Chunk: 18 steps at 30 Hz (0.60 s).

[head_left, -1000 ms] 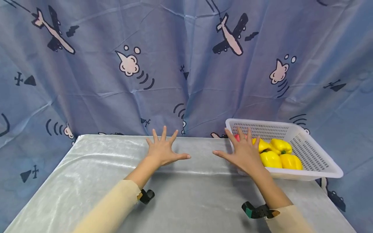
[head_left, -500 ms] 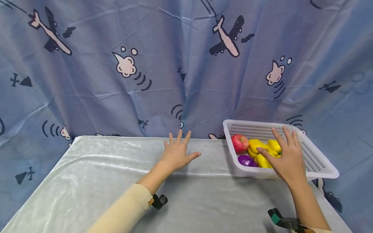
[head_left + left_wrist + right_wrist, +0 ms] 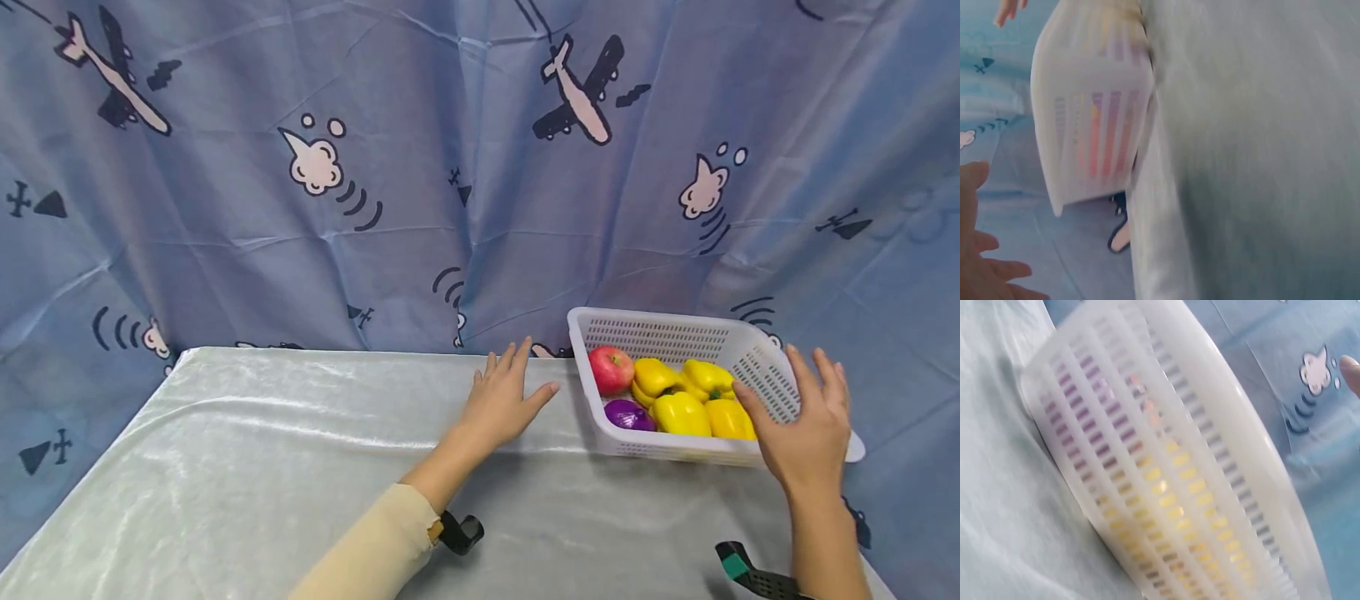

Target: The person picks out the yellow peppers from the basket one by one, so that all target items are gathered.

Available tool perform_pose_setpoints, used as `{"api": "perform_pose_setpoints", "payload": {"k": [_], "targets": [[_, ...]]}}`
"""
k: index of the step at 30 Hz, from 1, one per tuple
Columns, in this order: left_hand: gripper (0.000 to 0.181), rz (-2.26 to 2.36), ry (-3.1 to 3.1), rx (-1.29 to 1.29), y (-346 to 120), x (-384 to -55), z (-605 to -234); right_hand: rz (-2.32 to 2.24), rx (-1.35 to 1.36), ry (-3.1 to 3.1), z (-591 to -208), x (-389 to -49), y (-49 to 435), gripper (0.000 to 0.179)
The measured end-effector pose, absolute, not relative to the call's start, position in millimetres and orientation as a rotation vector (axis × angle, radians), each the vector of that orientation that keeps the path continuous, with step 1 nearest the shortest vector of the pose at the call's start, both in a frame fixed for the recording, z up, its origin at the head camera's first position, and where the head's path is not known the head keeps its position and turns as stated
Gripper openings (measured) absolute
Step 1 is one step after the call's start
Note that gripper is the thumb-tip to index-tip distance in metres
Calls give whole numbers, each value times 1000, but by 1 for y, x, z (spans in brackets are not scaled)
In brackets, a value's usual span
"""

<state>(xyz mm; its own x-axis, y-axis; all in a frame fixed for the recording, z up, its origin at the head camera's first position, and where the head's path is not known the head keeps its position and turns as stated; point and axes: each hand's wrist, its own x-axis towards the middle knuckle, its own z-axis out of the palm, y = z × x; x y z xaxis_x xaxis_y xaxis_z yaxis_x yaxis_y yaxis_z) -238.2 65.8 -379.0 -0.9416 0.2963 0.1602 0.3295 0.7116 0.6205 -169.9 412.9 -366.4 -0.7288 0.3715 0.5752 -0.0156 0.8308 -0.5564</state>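
Note:
A white slotted plastic basket (image 3: pixel 637 327) stands on the right of the cloth-covered table. Inside it lie a red apple (image 3: pixel 611 371), a shiny purple vegetable or fruit (image 3: pixel 628 415) and several yellow bell peppers (image 3: pixel 681 414). My right hand (image 3: pixel 808 425) is at the basket's right end, fingers spread and thumb apart; whether it touches the rim I cannot tell. Left of the basket my left hand (image 3: pixel 501 404) hovers with fingers extended, holding nothing. In the left wrist view part of that hand (image 3: pixel 985 262) shows apart from the basket (image 3: pixel 1091 81).
A pale grey velvety cloth (image 3: pixel 262 467) covers the table. Directly behind its back edge hangs a blue curtain (image 3: pixel 390 250) printed with planes. Each wrist wears a black camera mount, such as the left one (image 3: pixel 461 533).
Both hands have moved to the right. My right hand has passed across the basket from its left side to its right end, uncovering the apple and the purple item; my left hand has neared the basket.

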Motion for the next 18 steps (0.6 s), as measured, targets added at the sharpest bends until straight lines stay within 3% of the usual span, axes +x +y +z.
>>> {"api": "perform_pose_setpoints", "payload": {"k": [18], "targets": [[76, -1465, -2742, -570, 131, -233, -401, 857, -555, -2270, -402, -163, 477, 78]]}}
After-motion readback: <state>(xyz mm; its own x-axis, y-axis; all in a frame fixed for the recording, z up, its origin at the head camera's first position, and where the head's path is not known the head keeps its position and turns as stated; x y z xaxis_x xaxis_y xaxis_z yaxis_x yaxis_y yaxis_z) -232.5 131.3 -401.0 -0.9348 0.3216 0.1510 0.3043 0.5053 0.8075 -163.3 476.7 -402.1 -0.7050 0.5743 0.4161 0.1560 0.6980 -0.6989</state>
